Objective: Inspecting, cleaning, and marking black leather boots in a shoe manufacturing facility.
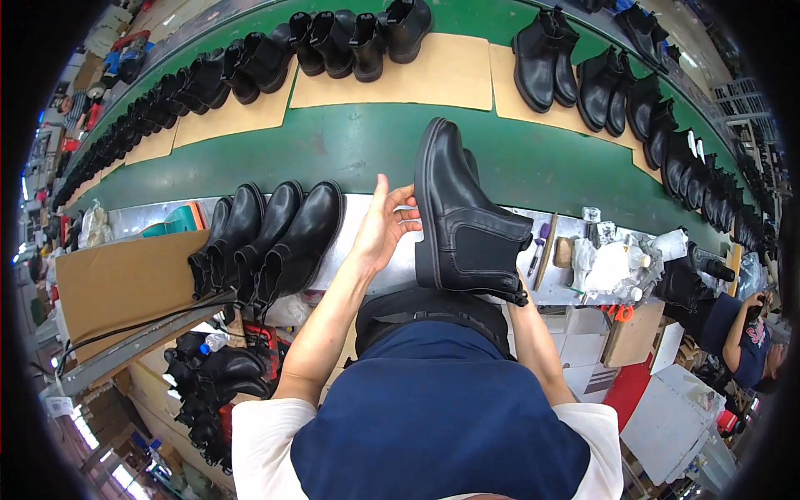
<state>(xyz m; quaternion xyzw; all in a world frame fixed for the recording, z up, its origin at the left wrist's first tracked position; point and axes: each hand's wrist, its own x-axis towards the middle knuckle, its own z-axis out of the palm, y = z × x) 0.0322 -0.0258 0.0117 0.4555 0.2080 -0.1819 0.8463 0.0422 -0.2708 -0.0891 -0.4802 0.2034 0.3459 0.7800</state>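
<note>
A black ankle boot (462, 212) with elastic side panels is held up before me, toe pointing away and sole to the left. My right forearm (535, 337) runs up behind its shaft; the boot hides my right hand, which bears it. Beside the sole, my left hand (387, 223) is open, thumb raised and fingers spread, the fingertips at or close to the sole's edge. Behind the held boot, part of a second black boot (472, 164) shows. Several more black boots (287, 229) stand to the left of my left hand.
Rows of black boots (333, 46) stand on tan cardboard sheets (400, 79) along the green bench (350, 142). A purple-handled tool (542, 237) and clear plastic wrappings (612, 267) lie at right. A cardboard box (125, 279) stands left; another person (737, 333) is far right.
</note>
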